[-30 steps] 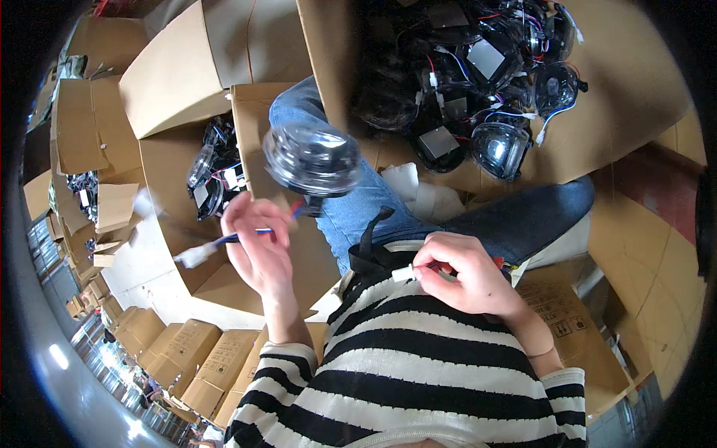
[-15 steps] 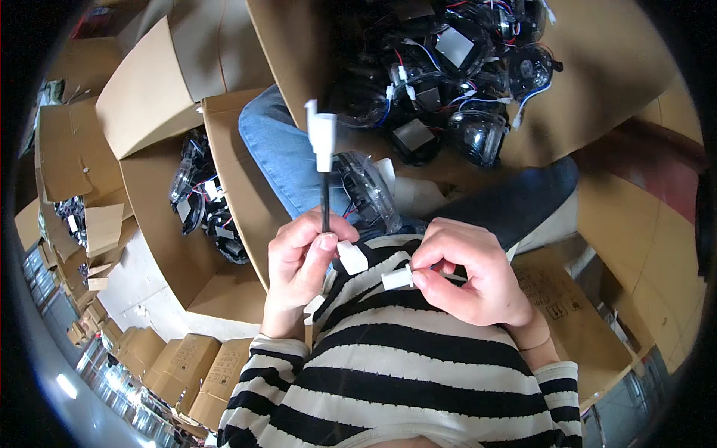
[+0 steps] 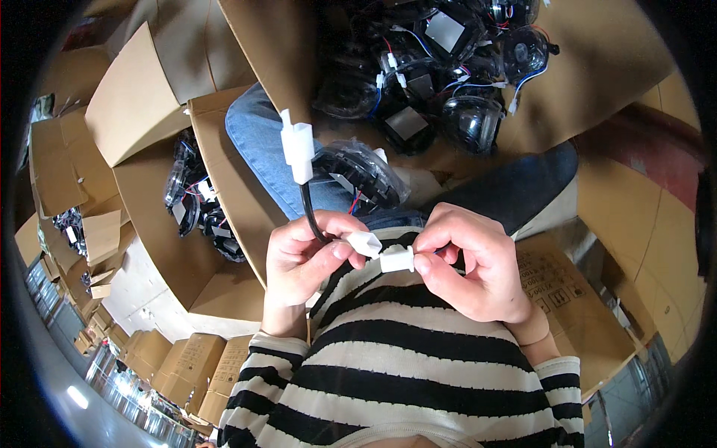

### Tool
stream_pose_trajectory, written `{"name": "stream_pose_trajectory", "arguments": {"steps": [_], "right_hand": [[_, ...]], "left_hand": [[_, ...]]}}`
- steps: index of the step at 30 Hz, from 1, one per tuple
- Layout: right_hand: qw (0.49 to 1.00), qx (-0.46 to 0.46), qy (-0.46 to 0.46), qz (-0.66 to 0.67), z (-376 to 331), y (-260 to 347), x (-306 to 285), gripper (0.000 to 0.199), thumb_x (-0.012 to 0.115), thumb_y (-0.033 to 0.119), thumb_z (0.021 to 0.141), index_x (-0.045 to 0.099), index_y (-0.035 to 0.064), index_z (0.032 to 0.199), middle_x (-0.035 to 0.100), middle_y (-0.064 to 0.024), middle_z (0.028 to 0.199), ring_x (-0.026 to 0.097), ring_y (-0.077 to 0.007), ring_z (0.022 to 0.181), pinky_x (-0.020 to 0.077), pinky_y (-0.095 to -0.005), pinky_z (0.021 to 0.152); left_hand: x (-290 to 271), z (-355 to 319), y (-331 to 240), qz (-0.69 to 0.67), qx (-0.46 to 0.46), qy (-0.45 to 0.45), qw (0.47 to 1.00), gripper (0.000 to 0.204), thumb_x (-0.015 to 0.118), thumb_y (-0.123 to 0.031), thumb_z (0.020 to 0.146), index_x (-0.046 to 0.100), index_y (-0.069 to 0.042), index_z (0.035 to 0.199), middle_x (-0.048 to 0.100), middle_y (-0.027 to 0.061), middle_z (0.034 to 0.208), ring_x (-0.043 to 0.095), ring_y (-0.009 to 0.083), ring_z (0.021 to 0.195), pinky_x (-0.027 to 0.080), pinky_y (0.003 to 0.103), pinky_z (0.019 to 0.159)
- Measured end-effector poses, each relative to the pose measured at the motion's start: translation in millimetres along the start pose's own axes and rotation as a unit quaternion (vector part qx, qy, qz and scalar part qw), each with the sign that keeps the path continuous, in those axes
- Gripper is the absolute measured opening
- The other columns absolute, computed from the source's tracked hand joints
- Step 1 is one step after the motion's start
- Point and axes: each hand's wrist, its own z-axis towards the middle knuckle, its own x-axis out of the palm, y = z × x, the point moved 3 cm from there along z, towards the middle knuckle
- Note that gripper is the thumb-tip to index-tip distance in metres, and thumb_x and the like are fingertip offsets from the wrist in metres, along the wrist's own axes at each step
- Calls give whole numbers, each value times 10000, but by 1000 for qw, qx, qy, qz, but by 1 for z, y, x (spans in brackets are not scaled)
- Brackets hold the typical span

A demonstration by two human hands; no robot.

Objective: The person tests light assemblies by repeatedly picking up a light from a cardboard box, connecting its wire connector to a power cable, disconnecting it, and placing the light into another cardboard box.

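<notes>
In front of my striped shirt, my left hand (image 3: pixel 310 257) is closed on a short black cable (image 3: pixel 308 209). A white plug (image 3: pixel 299 151) stands up at the cable's far end. Beside the fingertips of that hand a second white connector (image 3: pixel 364 244) points right. My right hand (image 3: pixel 474 265) pinches another white connector (image 3: pixel 396 259), whose wire is mostly hidden by the fingers. These two connectors meet end to end or nearly so; I cannot tell whether they interlock. Just beyond my hands, a black lamp unit (image 3: pixel 362 172) with a clear cover and red wire rests by my lap.
A large open carton (image 3: pixel 597 82) ahead holds several black lamp units (image 3: pixel 474 119) with loose wires. At left, another open carton (image 3: pixel 153 224) contains more lamps. Closed cartons (image 3: pixel 190 366) are stacked at lower left, and a printed carton (image 3: pixel 575 306) stands at right.
My left hand has turned the cable, and its lower connector has come right to the one in my right hand. The upper plug has shifted left and slightly down.
</notes>
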Motion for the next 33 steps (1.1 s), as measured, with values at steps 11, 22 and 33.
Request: {"name": "stream_pose_trajectory", "arguments": {"steps": [11, 22, 33], "right_hand": [[975, -124, -7, -187, 0, 8, 0, 143, 603, -41, 622, 507, 31, 700, 486, -53, 609, 445, -191, 514, 332, -279, 448], [988, -90, 1, -122, -4, 8, -10, 131, 587, -51, 636, 511, 28, 708, 506, -57, 613, 461, -183, 521, 347, -268, 453], [963, -41, 53, -260, -11, 3, -5, 137, 587, 36, 676, 464, 41, 735, 474, -75, 640, 498, -228, 558, 400, -326, 492]], "left_hand": [[8, 1, -14, 7, -157, 51, 986, 116, 496, 40, 785, 551, 84, 877, 581, 114, 783, 550, 111, 628, 446, 211, 571], [10, 1, -7, 11, -142, 31, 989, 115, 503, 32, 791, 543, 74, 890, 569, 88, 715, 538, 97, 621, 439, 203, 576], [15, -1, -7, 150, -134, 41, 979, 146, 480, -41, 829, 552, 69, 893, 576, 87, 724, 544, 98, 624, 435, 202, 567]]}}
